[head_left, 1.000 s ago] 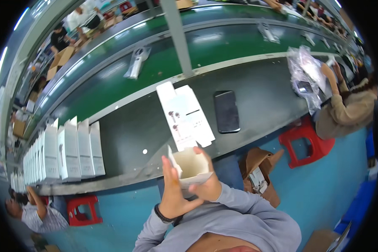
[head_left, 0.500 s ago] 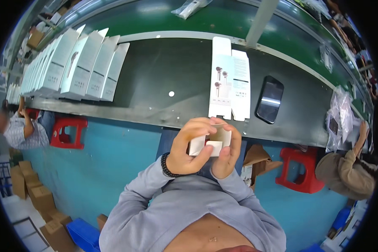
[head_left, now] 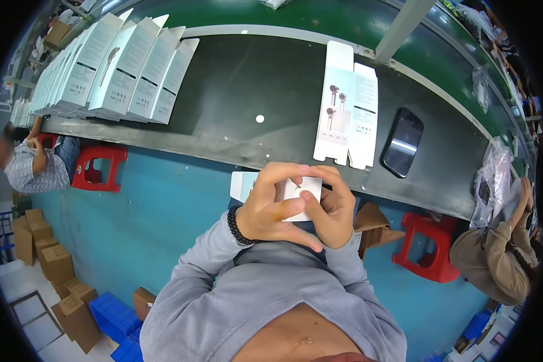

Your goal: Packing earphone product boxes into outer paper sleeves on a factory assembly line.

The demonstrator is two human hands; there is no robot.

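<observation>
Both hands hold a small white carton box [head_left: 312,184] just off the table's front edge. My left hand [head_left: 265,211] wraps its left side, with the fingers bent over the top. My right hand [head_left: 336,216] grips the right side, its thumb pressing on the white end panel, which looks folded over. A pale panel with a teal patch, likely the far end of this carton, sticks out left of my left hand. Beyond the hands lie two flattened cartons [head_left: 333,136], printed with earphone pictures, partly overlapping on the dark table [head_left: 241,78].
Several erected cartons [head_left: 111,78] stand in a row at the left. A black phone [head_left: 403,145] lies right of the flattened cartons, with clear plastic bags [head_left: 492,175] farther right. Red stools [head_left: 427,247] and seated people flank me. A metal post [head_left: 404,30] rises behind.
The carton's open end, which faced up with flaps apart, now shows a white panel across it. Both hands have shifted grip and the carton has turned. My view has shifted slightly.
</observation>
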